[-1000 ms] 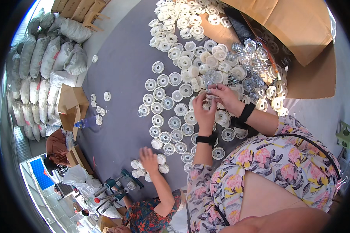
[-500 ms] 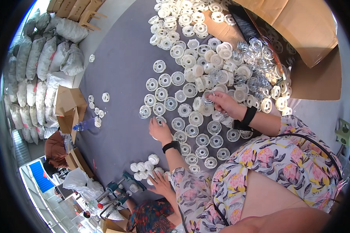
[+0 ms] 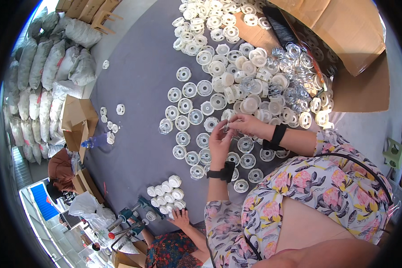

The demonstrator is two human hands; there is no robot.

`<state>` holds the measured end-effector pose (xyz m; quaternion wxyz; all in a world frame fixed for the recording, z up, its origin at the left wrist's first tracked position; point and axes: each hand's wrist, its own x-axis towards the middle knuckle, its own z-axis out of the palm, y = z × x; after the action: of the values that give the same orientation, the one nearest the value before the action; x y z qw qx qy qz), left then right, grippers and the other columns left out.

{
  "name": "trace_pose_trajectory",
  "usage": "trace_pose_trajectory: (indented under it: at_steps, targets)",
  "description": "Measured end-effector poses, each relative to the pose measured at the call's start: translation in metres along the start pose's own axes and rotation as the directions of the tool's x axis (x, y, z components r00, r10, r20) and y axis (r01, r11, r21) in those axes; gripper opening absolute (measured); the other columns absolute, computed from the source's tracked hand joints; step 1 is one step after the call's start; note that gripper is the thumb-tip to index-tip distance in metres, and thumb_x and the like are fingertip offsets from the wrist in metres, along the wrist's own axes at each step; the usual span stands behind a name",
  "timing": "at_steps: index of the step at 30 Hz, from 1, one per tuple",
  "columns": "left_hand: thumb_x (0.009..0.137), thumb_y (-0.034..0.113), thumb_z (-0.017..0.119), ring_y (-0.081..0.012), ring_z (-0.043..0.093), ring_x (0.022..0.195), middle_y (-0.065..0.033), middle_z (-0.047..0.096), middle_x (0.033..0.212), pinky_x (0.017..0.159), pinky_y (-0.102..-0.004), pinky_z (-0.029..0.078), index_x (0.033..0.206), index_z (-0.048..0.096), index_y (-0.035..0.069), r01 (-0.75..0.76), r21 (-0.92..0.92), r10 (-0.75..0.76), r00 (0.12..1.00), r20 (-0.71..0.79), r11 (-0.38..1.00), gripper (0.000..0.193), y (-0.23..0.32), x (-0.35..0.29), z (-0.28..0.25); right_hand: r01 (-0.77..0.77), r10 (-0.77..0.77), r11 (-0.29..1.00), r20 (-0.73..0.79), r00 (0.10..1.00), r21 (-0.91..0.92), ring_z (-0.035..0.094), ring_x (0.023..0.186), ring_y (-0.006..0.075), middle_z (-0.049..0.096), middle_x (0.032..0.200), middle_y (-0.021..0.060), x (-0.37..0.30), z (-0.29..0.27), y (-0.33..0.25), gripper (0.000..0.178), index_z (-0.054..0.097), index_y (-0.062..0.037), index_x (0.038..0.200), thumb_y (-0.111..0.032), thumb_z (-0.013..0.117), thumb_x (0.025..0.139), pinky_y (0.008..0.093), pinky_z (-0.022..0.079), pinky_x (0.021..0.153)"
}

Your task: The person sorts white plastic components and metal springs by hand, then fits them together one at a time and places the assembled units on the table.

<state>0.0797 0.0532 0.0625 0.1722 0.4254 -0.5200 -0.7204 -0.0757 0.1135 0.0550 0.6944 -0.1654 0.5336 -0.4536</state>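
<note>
My left hand (image 3: 219,145) and my right hand (image 3: 252,125) meet fingertip to fingertip above the table, both closed on a small shiny wire coil (image 3: 226,127). Fingers hide much of the coil. Below and around them lie white round plastic parts (image 3: 194,117) with dark centre holes, spread in loose rows. Some carry a shiny wire coil on top, such as the one at the left edge of the rows (image 3: 165,127). A heap of loose wire coils (image 3: 295,94) lies beyond my right hand among more white parts.
Cardboard boxes (image 3: 362,87) stand at the far right. At lower left, a co-worker's hand (image 3: 180,219) touches grouped white caps (image 3: 167,194) beside a green hand press (image 3: 129,215). An open carton (image 3: 78,118) and stacked sacks (image 3: 40,98) line the left side.
My left hand has left a white part in the rows and moved right to meet my right hand. My right hand has come slightly nearer with the wire coil. The co-worker's hand has shifted.
</note>
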Motion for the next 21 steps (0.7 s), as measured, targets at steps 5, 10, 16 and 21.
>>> trace_pose_trajectory:
  at_steps: [5,10,16,21]
  targets:
    - [0.083,0.007,0.062,-0.0115,0.060,0.083,-0.0071,0.064,0.097,0.072,-0.0236,0.047,0.116,0.054,0.000,-0.109,-0.060,0.079,0.924,-0.375,0.992,0.035,-0.020,0.027,-0.044,-0.035,0.035,0.999,0.034,0.999,0.001,0.041,0.053,0.0019,0.058,0.073,-0.0020,0.002,-0.014,-0.001,0.027,0.058,-0.0074,0.104,-0.026,0.061,0.084,0.0182,0.029,0.043]
    - [0.082,0.010,0.062,-0.0159,0.059,0.098,-0.0080,0.062,0.105,0.082,-0.0265,0.047,0.121,0.051,0.001,-0.007,0.094,0.025,0.981,-0.191,0.996,0.042,-0.004,0.040,-0.057,0.022,-0.023,0.999,0.057,0.998,0.029,0.042,0.050,0.0018,0.055,0.067,-0.0038,0.014,-0.010,0.008,0.021,0.060,-0.0092,0.101,-0.022,0.059,0.085,0.0183,0.027,0.041]
    - [0.080,0.007,0.063,-0.0223,0.044,0.122,-0.0116,0.048,0.130,0.099,-0.0347,0.038,0.130,0.043,0.002,-0.043,-0.134,0.071,0.975,0.213,0.990,0.054,-0.001,0.017,0.000,-0.112,0.042,0.912,0.181,0.983,0.394,0.032,0.043,0.0027,0.042,0.055,-0.0066,0.012,-0.027,-0.011,0.020,0.058,-0.0134,0.104,-0.027,0.052,0.090,0.0179,0.021,0.037]
    - [0.079,0.003,0.064,-0.0177,0.049,0.113,-0.0099,0.053,0.123,0.093,-0.0310,0.040,0.127,0.045,0.000,-0.089,-0.455,0.152,0.983,0.104,0.886,0.052,-0.027,0.003,0.006,-0.278,0.092,0.732,0.313,0.945,0.623,0.027,0.037,0.0031,0.038,0.052,-0.0072,0.007,-0.028,-0.011,0.023,0.057,-0.0126,0.105,-0.030,0.052,0.091,0.0184,0.020,0.033]
